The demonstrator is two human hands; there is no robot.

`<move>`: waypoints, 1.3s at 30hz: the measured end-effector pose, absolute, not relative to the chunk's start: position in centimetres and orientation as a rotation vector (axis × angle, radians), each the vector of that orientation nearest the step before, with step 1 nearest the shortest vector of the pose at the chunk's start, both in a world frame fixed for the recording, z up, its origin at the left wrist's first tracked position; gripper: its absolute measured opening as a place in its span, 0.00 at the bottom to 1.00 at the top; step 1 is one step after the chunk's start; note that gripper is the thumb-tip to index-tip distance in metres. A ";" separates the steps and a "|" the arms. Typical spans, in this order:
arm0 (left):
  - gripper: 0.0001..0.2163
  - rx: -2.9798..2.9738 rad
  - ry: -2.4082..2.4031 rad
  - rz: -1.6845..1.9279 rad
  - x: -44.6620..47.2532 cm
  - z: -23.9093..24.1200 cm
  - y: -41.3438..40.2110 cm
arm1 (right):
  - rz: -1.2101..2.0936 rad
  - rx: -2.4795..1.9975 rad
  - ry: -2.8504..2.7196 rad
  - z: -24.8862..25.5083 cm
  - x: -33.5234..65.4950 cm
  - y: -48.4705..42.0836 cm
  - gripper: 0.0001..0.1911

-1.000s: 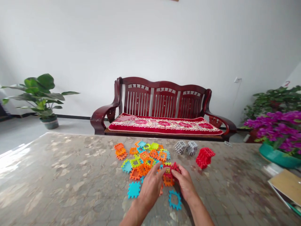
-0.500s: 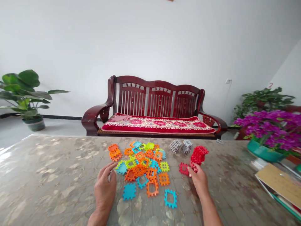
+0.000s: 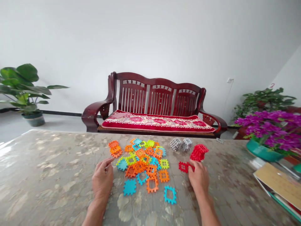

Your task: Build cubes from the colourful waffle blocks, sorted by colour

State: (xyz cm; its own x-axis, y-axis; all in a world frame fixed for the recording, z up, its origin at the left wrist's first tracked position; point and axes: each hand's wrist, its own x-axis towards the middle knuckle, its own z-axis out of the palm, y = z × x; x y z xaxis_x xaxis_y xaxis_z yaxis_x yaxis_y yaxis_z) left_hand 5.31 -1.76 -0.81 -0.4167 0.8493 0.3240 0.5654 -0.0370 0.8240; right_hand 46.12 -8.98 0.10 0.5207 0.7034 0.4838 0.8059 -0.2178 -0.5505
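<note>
My right hand [image 3: 198, 176] grips a red interlocking tile [image 3: 191, 165] at the right of the table, its fingers partly covering the tile. Against or just beside that one lies another red tile [image 3: 182, 167]; I cannot tell whether the two are joined. Just beyond the hand stands a stack of red tiles [image 3: 199, 152]. My left hand [image 3: 102, 178] rests on the table left of the mixed pile, holding nothing, index finger stretched out and thumb apart. Nearest to it is a light-blue tile [image 3: 122, 164] at the edge of the orange, blue and green pile [image 3: 140, 153].
Two grey tile stacks [image 3: 176, 144] stand behind the red one. Small orange stack [image 3: 115, 151] sits at the pile's left. A teal pot of purple flowers [image 3: 265, 150] and a brown folder [image 3: 279, 180] occupy the table's right side. Beyond the table is a wooden bench [image 3: 160, 97].
My right hand has turned slightly and lowered over the red tile, which now lies closer to its neighbour. My left hand has shifted a little left. The view has tilted slightly.
</note>
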 end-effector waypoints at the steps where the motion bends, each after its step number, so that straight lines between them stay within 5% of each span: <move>1: 0.17 1.503 1.963 1.418 5.4 -0.8 -1.7 | -0.152 -1.947 -1.285 0.4 45.2 -8.9 0.16; 7: 0.16 1.498 1.974 1.333 5.7 -0.4 -1.6 | 0.267 -1.731 -1.612 1.7 38.6 -8.4 0.08; 15: 0.15 1.508 1.975 1.324 5.9 -0.5 -1.6 | 0.046 -1.791 -1.960 2.1 33.2 -8.5 0.08; 27: 0.14 1.525 1.938 1.315 6.5 -0.3 -1.5 | 0.150 -1.541 -2.136 2.1 31.2 -8.2 0.28; 39: 0.15 1.488 1.948 1.299 6.6 -0.4 -1.4 | 0.006 -1.697 -2.051 2.1 30.6 -8.1 0.12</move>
